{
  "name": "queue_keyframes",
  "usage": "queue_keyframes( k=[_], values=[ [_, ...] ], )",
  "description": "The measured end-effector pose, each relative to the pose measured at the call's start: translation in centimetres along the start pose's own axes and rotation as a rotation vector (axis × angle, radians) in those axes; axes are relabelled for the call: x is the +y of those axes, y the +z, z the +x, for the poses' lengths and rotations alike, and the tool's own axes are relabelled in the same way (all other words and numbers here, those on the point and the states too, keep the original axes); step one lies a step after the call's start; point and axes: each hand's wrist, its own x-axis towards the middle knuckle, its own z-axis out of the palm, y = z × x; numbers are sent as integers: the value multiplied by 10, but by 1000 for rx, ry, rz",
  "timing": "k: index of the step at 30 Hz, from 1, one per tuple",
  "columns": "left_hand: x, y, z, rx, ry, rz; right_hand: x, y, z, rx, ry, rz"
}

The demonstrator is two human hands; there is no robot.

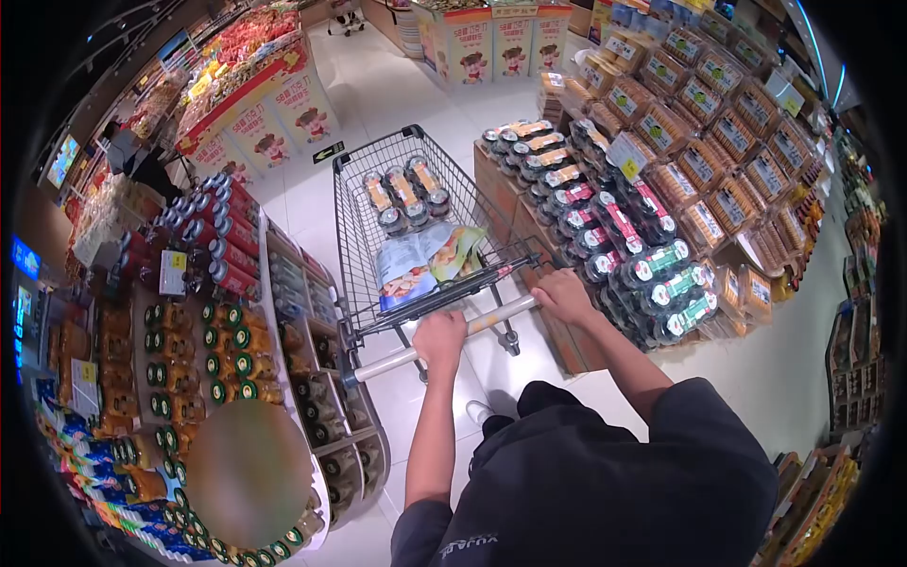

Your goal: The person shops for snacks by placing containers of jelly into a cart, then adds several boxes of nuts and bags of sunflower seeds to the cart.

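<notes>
Both my hands are wrapped round the pale handle (392, 360) of a shopping cart (342, 236). My left hand (440, 342) grips it left of the middle, and my right hand (565, 298) holds it near the right end. Inside the wire basket, several banded packs of cans or jars (406, 192) with orange labels lie toward the far end. Nearer the handle rests a blue and green printed bag (408, 263), its surface creased and shiny.
On the right, shrink-wrapped packs (619, 222) are stacked on cartons beside the cart, with boxed snacks (727, 132) behind. Jars (227, 340) and red-topped bottles (236, 246) fill a curved shelf at left. A person (142, 156) stands farther back near a candy display (274, 113).
</notes>
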Motion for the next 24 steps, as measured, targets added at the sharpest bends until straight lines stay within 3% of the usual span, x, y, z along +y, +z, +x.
queue_keyframes(
  k=[2, 3, 10, 24],
  values=[
    [9, 7, 0, 16, 21, -68, 7, 0, 0, -23, 57, -39],
    [-12, -22, 50, 39, 35, 4, -14, 23, 53, 17, 67, 26],
    [16, -14, 136, 10, 30, -14, 21, 22, 128, 50, 97, -16],
    [63, -27, 328, -76, 2, 130, 83, 44, 303, 332, 89, -17]
  ],
)
